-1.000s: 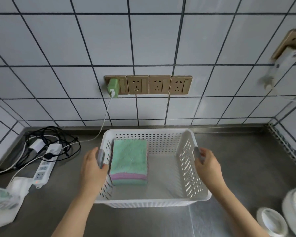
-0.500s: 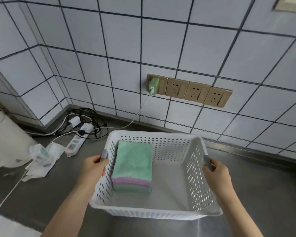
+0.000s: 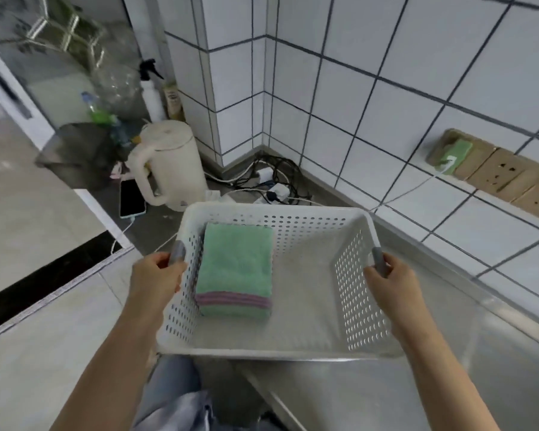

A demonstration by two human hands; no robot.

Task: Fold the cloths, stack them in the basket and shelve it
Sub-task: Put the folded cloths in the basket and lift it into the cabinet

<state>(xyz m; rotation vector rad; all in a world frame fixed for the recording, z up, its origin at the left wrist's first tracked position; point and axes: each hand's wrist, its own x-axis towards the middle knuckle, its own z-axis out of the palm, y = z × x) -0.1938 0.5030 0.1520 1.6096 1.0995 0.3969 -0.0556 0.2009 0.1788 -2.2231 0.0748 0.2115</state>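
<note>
Basket off the counter, swung left toward the corner with the kettle.

The white basket (image 3: 280,346) sat on the steel counter (image 3: 448,353) under the wall sockets (image 3: 507,172) 1 second ago; now it hangs past the counter's front edge, over the floor (image 3: 44,353), so folding and stacking look done and only shelving is left. The left hand (image 3: 154,279) curls round the grey left handle and the right hand (image 3: 392,284) round the right one. The folded cloths (image 3: 235,270), green with 1 purple layer, lie stacked against the basket's left wall. Beyond the basket stand a cream kettle (image 3: 168,164), a phone (image 3: 132,198) and tangled cables (image 3: 271,185) against white tiled walls. No shelf shows.
</note>
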